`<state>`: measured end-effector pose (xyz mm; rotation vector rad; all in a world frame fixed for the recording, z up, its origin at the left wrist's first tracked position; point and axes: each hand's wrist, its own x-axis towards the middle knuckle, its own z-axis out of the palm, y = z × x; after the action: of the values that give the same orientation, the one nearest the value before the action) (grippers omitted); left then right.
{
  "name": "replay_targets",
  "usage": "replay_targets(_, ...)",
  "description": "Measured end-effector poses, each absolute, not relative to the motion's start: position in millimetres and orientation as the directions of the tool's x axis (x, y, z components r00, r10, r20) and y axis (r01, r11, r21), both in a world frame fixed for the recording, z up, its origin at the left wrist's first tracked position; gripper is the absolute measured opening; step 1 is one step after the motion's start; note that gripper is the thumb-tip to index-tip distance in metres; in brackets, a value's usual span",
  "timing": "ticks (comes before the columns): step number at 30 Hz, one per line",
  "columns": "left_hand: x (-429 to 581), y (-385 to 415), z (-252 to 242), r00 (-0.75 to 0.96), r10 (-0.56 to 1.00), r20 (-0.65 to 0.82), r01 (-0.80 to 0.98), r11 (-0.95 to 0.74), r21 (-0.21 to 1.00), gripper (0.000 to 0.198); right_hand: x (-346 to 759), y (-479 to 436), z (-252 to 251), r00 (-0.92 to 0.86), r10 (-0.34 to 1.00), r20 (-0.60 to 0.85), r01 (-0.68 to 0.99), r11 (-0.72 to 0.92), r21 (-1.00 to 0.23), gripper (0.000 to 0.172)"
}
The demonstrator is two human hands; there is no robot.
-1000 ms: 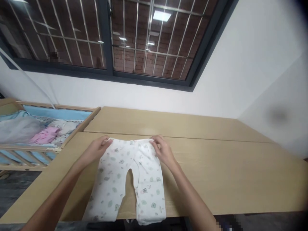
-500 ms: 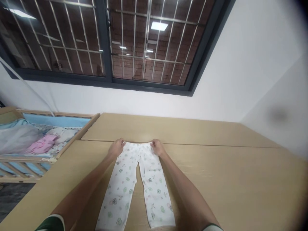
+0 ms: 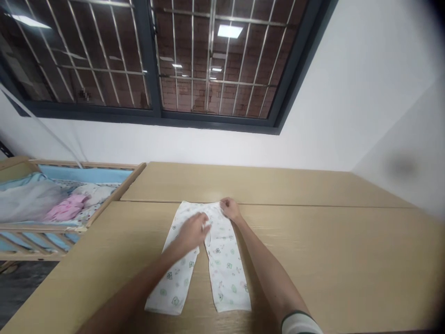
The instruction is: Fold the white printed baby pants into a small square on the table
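Note:
A small pair of white baby trousers (image 3: 222, 269) with a green and grey print lies flat on the light wooden table (image 3: 330, 250), waistband away from me, legs pointing toward me. My left hand (image 3: 193, 230) rests on the middle of the trousers near the crotch, fingers spread and slightly blurred. My right hand (image 3: 229, 208) is closed in a pinch on the right end of the waistband.
A wooden cot (image 3: 52, 218) stands to the left of the table, holding a pink garment (image 3: 66, 208), grey netting and pale bedding. A white wall and a barred window (image 3: 156, 60) are behind the table. Dark floor shows at the lower left.
My left hand left the waistband's left corner and moved in onto the middle of the trousers. The trousers lie further onto the table than a second ago. My right hand stays at the waistband.

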<state>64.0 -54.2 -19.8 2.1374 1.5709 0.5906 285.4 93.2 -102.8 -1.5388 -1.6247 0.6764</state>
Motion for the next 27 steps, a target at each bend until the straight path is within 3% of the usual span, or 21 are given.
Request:
replay_targets(5, 129.9, -152.0, -23.2, 0.563, 0.823, -0.078, 0.679, -0.407, 0.61, 0.035, 285.3, 89.2, -97.8, 0.047, 0.987, 0.152, 0.543, 0.103, -0.834, 0.014)
replay_targets(9, 166.2, -190.3, -45.7, 0.581, 0.789, -0.201, 0.746, -0.417, 0.519, 0.054, 285.8, 85.7, -93.3, 0.044, 0.991, 0.124, 0.524, 0.083, -0.847, 0.014)
replay_targets(11, 176.3, -194.2, -57.3, 0.56, 0.801, -0.212, 0.755, -0.388, 0.529, 0.061, 286.5, 83.8, -90.7, 0.032, 0.994, 0.108, 0.511, 0.076, -0.856, 0.015)
replay_targets(21, 167.5, -181.2, -62.6, 0.527, 0.828, -0.189, 0.731, -0.328, 0.598, 0.025, 287.4, 75.8, -72.5, -0.018, 1.0, 0.01, 0.382, 0.016, -0.924, 0.034)
replay_targets(27, 122.1, -191.7, -43.8, 0.443, 0.883, -0.154, 0.48, -0.089, 0.873, 0.033, 255.4, 72.0, -61.4, -0.014, 1.0, 0.018, 0.298, 0.022, -0.954, 0.039)
